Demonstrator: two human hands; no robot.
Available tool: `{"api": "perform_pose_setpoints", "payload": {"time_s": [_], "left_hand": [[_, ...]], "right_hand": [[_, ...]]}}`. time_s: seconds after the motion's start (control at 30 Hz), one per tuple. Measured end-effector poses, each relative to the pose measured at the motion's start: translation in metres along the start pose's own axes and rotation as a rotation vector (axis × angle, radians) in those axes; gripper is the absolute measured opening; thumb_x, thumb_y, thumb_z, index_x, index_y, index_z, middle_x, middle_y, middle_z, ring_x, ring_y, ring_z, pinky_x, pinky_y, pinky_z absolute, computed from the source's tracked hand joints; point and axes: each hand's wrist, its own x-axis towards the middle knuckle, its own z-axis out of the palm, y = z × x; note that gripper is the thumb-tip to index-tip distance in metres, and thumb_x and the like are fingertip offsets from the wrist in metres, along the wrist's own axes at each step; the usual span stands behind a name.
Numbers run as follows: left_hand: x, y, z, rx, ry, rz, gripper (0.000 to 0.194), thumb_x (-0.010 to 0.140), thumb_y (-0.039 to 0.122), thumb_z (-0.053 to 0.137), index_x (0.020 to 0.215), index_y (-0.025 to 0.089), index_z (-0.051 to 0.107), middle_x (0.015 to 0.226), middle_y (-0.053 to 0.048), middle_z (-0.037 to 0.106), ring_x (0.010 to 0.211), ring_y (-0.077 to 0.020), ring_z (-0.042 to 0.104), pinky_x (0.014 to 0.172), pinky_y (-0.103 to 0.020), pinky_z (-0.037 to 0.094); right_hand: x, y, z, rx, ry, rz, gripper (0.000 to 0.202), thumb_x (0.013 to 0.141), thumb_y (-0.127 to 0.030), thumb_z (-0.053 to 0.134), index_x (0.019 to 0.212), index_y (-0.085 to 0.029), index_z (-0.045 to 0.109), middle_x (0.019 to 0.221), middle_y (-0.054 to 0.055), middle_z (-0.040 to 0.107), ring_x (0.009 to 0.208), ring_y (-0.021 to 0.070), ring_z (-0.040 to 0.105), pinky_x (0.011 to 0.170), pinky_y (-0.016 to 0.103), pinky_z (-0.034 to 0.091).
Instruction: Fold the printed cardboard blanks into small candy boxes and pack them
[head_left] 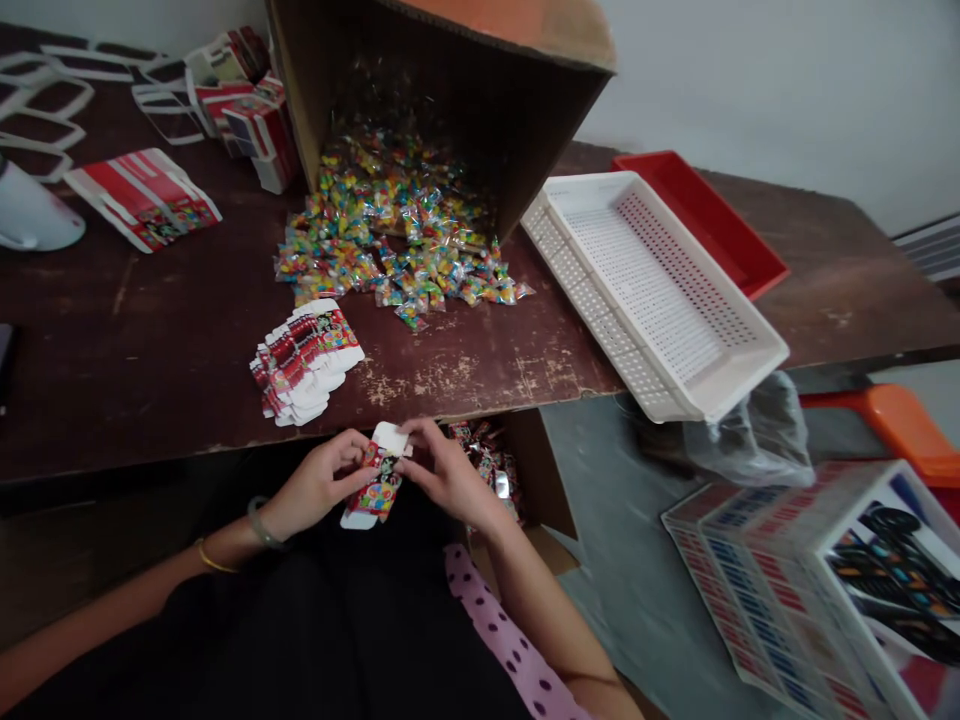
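Note:
Between my two hands, over my lap and just off the table's front edge, is a small printed candy box [381, 490] with white end flaps sticking out. My left hand [326, 478] grips its left side, fingers curled. My right hand [442, 470] pinches the upper right part by the white flaps. Just beyond, on the table, lies a fanned stack of flat red and white candy boxes [307, 360]. A heap of small clear packets of colourful candy [397, 240] spills from a tipped cardboard box [547, 40] behind it.
A white perforated basket [667, 290] overlaps a red tray [705, 220] on the right. Below the table edge, a cardboard carton [536, 470] holds printed packs. Bundled cartons [259, 120] and a white mug [37, 210] stand at left. Striped crates [780, 570] sit lower right.

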Motion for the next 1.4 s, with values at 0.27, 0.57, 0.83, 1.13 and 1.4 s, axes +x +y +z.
{"api": "perform_pose_setpoints", "payload": {"time_s": [0.27,0.57,0.83,1.13,1.4], "left_hand": [[-0.012,0.000,0.003,0.158,-0.009,0.081,0.048,0.085,0.030,0.064,0.128,0.024,0.043,0.084,0.000,0.071,0.081,-0.0206,0.070,0.078,-0.031,0.053],[-0.017,-0.005,0.006,0.247,-0.114,0.047,0.033,0.088,0.035,0.060,0.120,0.025,0.064,0.098,-0.002,0.074,0.095,-0.0234,0.068,0.085,-0.030,0.052],[-0.026,-0.013,0.006,0.135,-0.123,-0.078,0.018,0.085,0.035,0.063,0.089,0.022,0.075,0.089,-0.002,0.075,0.087,-0.0216,0.067,0.081,-0.028,0.050],[-0.017,-0.008,0.011,-0.753,-0.274,-0.584,0.036,0.079,0.020,0.058,0.114,0.019,0.063,0.097,-0.005,0.075,0.089,-0.0227,0.068,0.088,-0.039,0.049],[-0.027,-0.006,-0.002,-0.764,-0.459,-0.493,0.046,0.087,0.016,0.053,0.133,0.014,0.055,0.115,-0.014,0.072,0.106,-0.0281,0.067,0.099,-0.044,0.043]], "right_hand": [[-0.016,0.029,0.007,0.775,0.008,0.428,0.036,0.073,-0.047,0.077,0.088,-0.017,0.065,0.077,0.001,0.061,0.065,0.0089,0.055,0.052,0.016,0.044],[-0.030,0.034,0.011,0.930,-0.025,0.509,0.037,0.074,-0.044,0.077,0.093,-0.014,0.071,0.087,0.006,0.070,0.074,0.0121,0.062,0.062,0.022,0.053],[-0.042,0.043,0.029,0.762,-0.038,0.578,0.030,0.064,-0.032,0.083,0.086,-0.014,0.073,0.069,-0.002,0.063,0.048,0.0041,0.048,0.048,0.018,0.044],[-0.028,0.008,0.030,0.009,-0.041,-0.034,0.024,0.091,-0.034,0.059,0.106,-0.023,0.076,0.103,0.007,0.068,0.097,0.0178,0.063,0.089,0.031,0.048],[-0.022,0.013,0.026,0.203,-0.066,0.091,0.020,0.082,-0.037,0.072,0.091,-0.020,0.079,0.088,0.004,0.069,0.080,0.0152,0.063,0.075,0.028,0.050]]}}
